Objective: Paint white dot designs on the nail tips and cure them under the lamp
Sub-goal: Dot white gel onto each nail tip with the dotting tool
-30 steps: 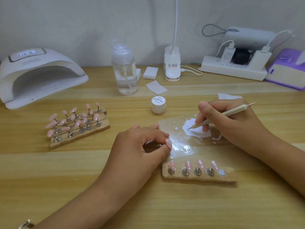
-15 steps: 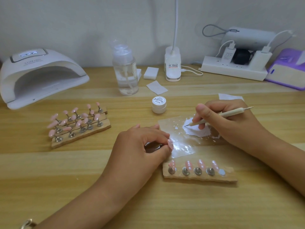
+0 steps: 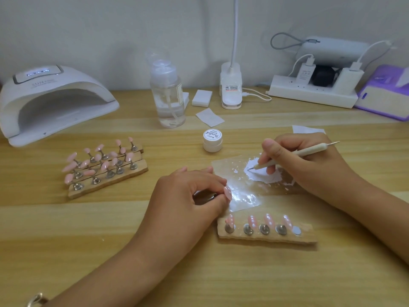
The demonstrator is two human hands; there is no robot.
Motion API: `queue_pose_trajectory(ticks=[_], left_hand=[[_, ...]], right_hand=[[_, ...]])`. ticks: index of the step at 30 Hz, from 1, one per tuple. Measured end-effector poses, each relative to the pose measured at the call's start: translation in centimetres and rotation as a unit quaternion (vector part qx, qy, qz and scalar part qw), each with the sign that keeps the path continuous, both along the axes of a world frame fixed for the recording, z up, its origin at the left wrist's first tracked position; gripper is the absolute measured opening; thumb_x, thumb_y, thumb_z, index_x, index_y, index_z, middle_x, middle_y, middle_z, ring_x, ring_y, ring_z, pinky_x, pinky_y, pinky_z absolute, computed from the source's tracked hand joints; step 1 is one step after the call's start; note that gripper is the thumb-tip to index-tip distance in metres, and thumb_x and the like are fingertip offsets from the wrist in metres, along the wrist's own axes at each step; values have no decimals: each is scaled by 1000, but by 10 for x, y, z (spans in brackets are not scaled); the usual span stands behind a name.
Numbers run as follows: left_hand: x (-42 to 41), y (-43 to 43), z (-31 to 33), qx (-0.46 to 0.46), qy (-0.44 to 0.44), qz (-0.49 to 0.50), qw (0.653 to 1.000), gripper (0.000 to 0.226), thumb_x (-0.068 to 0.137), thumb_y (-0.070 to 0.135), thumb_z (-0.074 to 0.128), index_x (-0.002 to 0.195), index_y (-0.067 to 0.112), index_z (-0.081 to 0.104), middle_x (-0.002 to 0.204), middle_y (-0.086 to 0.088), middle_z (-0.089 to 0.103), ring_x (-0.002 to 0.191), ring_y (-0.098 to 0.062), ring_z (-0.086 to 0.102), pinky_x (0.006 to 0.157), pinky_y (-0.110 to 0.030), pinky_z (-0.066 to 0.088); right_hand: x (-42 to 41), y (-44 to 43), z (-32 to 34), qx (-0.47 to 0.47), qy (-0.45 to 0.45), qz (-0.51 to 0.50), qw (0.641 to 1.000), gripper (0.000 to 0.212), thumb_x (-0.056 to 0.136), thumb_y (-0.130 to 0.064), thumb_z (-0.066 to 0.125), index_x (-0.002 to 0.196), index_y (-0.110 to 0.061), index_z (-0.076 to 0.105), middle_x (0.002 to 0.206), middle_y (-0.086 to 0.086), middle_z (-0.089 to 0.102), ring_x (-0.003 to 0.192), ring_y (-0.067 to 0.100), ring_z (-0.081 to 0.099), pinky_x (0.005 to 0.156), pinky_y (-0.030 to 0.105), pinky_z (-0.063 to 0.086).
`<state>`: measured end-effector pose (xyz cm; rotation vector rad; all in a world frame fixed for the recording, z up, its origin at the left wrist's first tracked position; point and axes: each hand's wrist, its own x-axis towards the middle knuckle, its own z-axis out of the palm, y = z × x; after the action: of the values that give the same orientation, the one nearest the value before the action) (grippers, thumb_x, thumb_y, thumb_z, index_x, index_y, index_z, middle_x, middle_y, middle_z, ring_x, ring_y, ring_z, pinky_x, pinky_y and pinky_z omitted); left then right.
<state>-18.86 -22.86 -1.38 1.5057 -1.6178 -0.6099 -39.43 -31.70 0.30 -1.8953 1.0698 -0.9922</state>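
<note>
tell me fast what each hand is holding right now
Left hand: closed, pinching a pink nail tip.
Right hand: closed, gripping the dotting tool.

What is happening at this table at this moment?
A person is decorating press-on nails. The right hand holds a dotting tool with its point in the white paint on a clear sheet. The left hand pinches one pink nail tip. Four dotted tips stand on the near wooden holder, and one spot there is free. The curing lamp sits far left.

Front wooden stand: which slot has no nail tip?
The rightmost slot: just a bare flat disc, while the other four hold pink tips on metal pegs.
</note>
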Motion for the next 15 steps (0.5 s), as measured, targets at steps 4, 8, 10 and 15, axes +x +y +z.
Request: queue_pose_trajectory(ticks=[4, 8, 10, 15], left_hand=[[0, 0, 0, 0, -2, 1, 1000, 29, 76, 16, 82, 81, 43, 73, 90, 38, 68, 108, 21, 55, 117, -34, 27], [0, 0, 0, -1, -2, 1, 1000, 29, 76, 17, 82, 83, 44, 73, 90, 39, 68, 107, 21, 56, 117, -33, 27], [0, 0, 0, -2, -1, 2, 1000, 29, 76, 18, 82, 84, 44, 73, 91, 39, 68, 107, 21, 56, 117, -32, 27], [0, 0, -1, -2, -2, 2, 1000, 28, 76, 18, 82, 82, 44, 73, 91, 38, 69, 108, 20, 56, 117, -31, 27]], right_hand=[[-1, -1, -1, 1, -16, -16, 1000, 39, 89, -49, 56, 65, -23, 73, 60, 1, 66, 52, 6, 59, 46, 15, 44], [-1, -1, -1, 4, -3, -3, 1000, 37, 88, -49, 56, 67, -24, 74, 61, -1, 67, 50, 7, 57, 45, 17, 43], [-2, -1, -1, 5, -8, -11, 1000, 39, 89, -50, 56, 65, -24, 73, 59, 0, 65, 50, 11, 56, 47, 18, 44], [-1, -3, -2, -5, -14, -19, 1000, 37, 89, -45, 58, 67, -21, 74, 61, 0, 67, 51, 3, 58, 45, 14, 43]])
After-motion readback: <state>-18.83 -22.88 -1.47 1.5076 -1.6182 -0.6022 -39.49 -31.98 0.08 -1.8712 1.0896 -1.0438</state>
